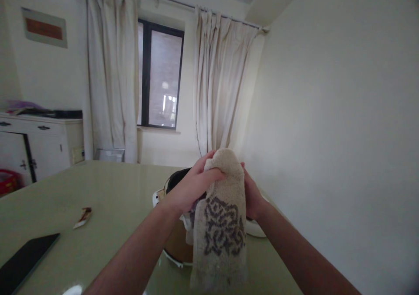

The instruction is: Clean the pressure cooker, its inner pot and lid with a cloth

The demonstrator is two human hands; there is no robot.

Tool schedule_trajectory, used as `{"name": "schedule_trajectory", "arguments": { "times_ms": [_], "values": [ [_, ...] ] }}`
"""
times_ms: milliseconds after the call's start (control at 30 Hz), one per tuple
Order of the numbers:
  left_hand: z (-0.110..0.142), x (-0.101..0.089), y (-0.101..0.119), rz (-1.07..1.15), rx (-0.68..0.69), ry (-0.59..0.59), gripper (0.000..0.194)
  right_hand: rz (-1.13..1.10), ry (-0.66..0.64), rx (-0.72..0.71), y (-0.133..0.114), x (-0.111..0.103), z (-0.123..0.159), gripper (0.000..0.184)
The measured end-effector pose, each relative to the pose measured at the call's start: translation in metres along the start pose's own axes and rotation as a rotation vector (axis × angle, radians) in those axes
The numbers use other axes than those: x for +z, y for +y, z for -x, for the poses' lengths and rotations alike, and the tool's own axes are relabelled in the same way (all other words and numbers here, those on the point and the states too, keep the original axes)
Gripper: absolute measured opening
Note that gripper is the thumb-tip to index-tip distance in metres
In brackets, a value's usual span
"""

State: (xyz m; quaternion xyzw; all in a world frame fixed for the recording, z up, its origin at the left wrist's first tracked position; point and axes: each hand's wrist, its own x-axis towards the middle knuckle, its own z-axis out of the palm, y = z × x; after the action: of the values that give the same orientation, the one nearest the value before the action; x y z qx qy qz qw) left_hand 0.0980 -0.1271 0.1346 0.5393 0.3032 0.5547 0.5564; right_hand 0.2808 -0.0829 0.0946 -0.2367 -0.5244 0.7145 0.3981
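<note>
A beige, towel-like cloth [225, 225] with a dark curling pattern hangs upright in front of me, its rounded top folded over. My left hand [199, 181] grips its upper left edge, the thumb lying across the front. At the cloth's right edge, my right hand [253, 197] holds on from behind, with most of its fingers hidden. Just behind the cloth stands a tan container [178, 245] with a white rim piece and something black at its mouth. Part of a white rounded object [257, 229] shows beneath my right hand.
The green glossy table [111, 199] carries a small brown and white wrapper [84, 217] and a dark flat tablet-like object [28, 262] at left. A white cabinet [49, 142] stands beyond, near a red basket [8, 181]. A wall [343, 133] rises on the right.
</note>
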Motion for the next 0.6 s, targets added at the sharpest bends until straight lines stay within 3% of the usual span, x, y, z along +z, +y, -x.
{"name": "schedule_trajectory", "arguments": {
  "times_ms": [100,200,267,333,400,467,500,600],
  "values": [
    [-0.007,-0.001,0.006,0.063,-0.006,-0.140,0.062,-0.038,0.029,-0.050,0.000,-0.001,-0.001,0.089],
    [-0.011,-0.009,0.010,-0.238,0.228,-0.153,0.045,0.021,0.133,-0.174,-0.001,0.002,0.000,0.077],
    [-0.012,-0.018,0.011,-0.504,0.402,-0.034,0.038,0.073,0.210,-0.229,-0.004,0.004,0.000,0.073],
    [-0.013,-0.031,0.007,-0.610,0.473,0.064,0.046,0.111,0.256,-0.282,-0.010,0.005,-0.001,0.078],
    [-0.013,-0.048,-0.002,-0.570,0.436,0.074,0.063,0.168,0.277,-0.311,-0.019,0.006,-0.003,0.080],
    [-0.011,-0.069,-0.019,-0.533,0.379,0.105,0.070,0.319,0.310,-0.332,-0.034,0.006,-0.007,0.070],
    [-0.009,-0.081,-0.030,-0.548,0.366,0.181,0.068,0.449,0.339,-0.359,-0.044,0.006,-0.009,0.060],
    [0.002,-0.119,-0.073,-0.597,0.414,0.551,0.061,0.984,0.423,-0.522,-0.080,0.010,-0.013,0.035]
  ]
}}
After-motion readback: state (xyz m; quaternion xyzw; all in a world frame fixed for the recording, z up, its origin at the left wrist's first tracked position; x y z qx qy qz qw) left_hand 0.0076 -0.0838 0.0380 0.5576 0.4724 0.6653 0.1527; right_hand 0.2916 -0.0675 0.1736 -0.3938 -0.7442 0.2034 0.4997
